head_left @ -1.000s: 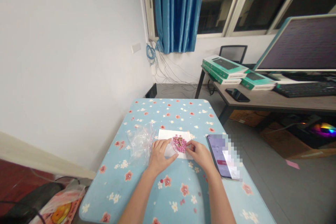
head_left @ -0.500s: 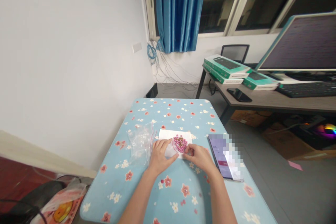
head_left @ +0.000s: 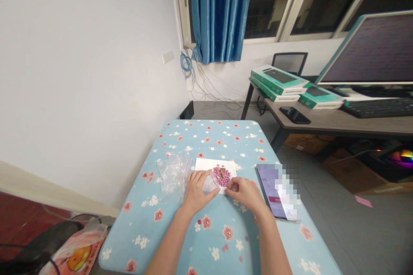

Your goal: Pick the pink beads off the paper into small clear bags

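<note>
Head camera, looking down at my two hands on the table. My left hand [head_left: 196, 191] lies curled with the fingers together, its fingertips [head_left: 202, 176] on a piece of clear plastic [head_left: 209, 185] at the left edge of a round cluster of pink beads [head_left: 222, 176]. My right hand [head_left: 245, 193] comes in from the other side, thumb and forefinger drawn close at the lower right edge of the beads (whether they pinch anything, I cannot tell). The two hands are just apart, with the beads between them. The beads sit on a white sheet of paper [head_left: 214, 164], with a small brown piece on top of them. A clear zip bag [head_left: 172, 172] lies left of the paper, and a phone [head_left: 274, 191], partly pixelated, lies beside my right hand, all on a blue flowered tablecloth [head_left: 135, 227].
</note>
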`<state>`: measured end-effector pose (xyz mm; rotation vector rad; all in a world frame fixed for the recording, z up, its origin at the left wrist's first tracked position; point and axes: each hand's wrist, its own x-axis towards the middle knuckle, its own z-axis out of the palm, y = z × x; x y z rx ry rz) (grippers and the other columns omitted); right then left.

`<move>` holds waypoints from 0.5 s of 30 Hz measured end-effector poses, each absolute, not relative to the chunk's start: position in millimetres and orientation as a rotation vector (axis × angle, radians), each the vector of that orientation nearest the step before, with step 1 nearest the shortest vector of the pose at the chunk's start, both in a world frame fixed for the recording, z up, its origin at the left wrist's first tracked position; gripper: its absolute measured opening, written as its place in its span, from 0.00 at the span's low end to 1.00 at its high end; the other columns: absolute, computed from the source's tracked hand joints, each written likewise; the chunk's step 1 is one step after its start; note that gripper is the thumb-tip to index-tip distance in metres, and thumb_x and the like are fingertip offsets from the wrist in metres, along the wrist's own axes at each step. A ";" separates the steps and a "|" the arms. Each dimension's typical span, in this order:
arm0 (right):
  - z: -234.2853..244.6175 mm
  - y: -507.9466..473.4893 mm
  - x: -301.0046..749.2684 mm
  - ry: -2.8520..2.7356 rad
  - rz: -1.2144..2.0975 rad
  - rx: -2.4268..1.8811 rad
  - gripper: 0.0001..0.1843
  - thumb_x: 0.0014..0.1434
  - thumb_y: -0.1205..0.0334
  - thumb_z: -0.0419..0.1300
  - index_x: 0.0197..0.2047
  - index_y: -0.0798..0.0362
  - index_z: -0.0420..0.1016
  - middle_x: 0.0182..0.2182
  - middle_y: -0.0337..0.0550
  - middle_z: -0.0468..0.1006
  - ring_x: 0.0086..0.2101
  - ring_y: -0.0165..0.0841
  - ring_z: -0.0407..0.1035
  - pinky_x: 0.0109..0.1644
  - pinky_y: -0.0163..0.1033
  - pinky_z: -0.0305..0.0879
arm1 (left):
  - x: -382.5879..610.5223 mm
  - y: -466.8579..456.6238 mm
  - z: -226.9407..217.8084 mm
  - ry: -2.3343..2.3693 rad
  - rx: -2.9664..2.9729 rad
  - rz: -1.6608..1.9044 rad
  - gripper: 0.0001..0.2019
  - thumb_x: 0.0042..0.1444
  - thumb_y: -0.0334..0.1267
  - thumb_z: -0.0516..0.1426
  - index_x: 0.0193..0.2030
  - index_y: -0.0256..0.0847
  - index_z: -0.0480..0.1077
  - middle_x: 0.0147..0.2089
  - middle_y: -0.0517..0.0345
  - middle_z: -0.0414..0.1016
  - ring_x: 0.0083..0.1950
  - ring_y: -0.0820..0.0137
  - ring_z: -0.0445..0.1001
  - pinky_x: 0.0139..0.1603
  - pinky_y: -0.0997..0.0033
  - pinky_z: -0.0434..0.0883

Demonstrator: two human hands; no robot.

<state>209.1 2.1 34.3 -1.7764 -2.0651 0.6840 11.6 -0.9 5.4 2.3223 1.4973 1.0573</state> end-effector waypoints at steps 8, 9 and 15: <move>33.5 4.6 212.8 -1.999 0.747 -1.684 0.08 0.50 0.58 0.58 0.27 0.51 0.76 0.22 0.37 0.73 0.25 0.30 0.66 0.29 0.34 0.52 | 11.5 -0.9 4.0 1.488 2.310 1.060 0.25 0.51 0.46 0.60 0.55 0.43 0.64 0.49 0.51 0.72 0.50 0.59 0.68 0.53 0.54 0.63; 33.8 5.2 213.1 -1.958 0.773 -1.644 0.09 0.52 0.57 0.57 0.28 0.51 0.76 0.22 0.37 0.73 0.25 0.30 0.65 0.29 0.34 0.53 | 11.7 -1.0 4.1 1.485 2.311 1.061 0.25 0.51 0.46 0.60 0.55 0.43 0.64 0.49 0.51 0.72 0.50 0.59 0.68 0.53 0.54 0.63; 32.6 6.1 202.2 -1.706 0.929 -1.343 0.14 0.54 0.52 0.57 0.31 0.55 0.74 0.23 0.40 0.71 0.24 0.29 0.62 0.28 0.33 0.56 | 12.2 -1.7 5.7 1.477 2.324 1.061 0.25 0.50 0.47 0.60 0.55 0.42 0.64 0.49 0.50 0.73 0.50 0.60 0.69 0.52 0.56 0.64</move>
